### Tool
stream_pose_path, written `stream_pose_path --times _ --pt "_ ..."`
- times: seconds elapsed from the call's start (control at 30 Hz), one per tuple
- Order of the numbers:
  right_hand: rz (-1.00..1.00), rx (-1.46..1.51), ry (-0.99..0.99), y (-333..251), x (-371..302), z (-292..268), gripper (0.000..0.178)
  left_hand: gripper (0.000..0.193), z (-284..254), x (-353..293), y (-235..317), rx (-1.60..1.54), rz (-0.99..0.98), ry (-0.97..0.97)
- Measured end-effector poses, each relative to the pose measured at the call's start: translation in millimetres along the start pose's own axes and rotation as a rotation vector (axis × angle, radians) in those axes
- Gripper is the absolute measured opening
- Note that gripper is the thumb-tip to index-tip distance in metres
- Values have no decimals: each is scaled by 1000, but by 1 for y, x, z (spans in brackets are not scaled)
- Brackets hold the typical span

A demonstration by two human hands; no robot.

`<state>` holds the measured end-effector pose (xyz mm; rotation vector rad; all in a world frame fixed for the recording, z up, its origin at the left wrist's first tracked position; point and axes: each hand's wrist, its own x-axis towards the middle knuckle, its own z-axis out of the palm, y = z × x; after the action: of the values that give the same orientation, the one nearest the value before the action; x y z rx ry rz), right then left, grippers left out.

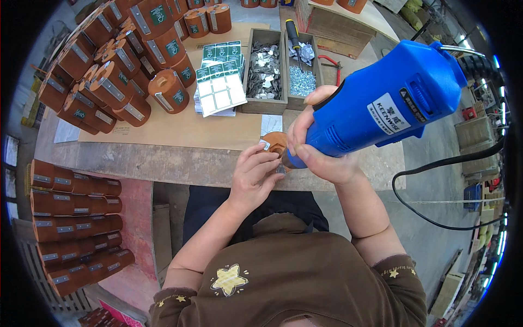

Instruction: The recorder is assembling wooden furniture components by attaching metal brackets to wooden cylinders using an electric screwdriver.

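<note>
My right hand is wrapped round the narrow end of a large blue corded power driver. The driver slants down to the left, its tip at an orange-brown cylinder by the table's near edge. My left hand is closed against the near left side of that cylinder, its fingertips close to the tip. Something small and shiny shows beneath the fingers, but I cannot make out what. My hands and the driver hide much of the cylinder. A small white tag or wrapping is on my left index finger.
Many similar cylinders with metal strips and green labels are piled at the left. Label sheets lie beside wooden trays of metal plates and screws. A screwdriver and red-handled pliers are nearby. A black cable loops at the right.
</note>
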<state>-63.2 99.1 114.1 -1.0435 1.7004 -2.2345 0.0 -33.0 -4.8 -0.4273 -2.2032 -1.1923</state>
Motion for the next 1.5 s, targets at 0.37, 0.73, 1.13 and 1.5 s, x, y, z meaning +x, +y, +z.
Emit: stream_pose_path --times 0.37,0.73,1.13,1.5 --pt "-6 -39 -1 -1 -2 0 55 29 -2 0 5 2 -21 -12" --pt "40 -72 -59 -3 -3 0 53 27 -3 0 7 0 -12 -24" --pt "-105 -265 -193 -3 -1 10 55 28 -5 -1 12 -8 -10 -18" --pt "-172 423 532 -2 -35 -65 59 28 -4 7 24 31 -6 15"
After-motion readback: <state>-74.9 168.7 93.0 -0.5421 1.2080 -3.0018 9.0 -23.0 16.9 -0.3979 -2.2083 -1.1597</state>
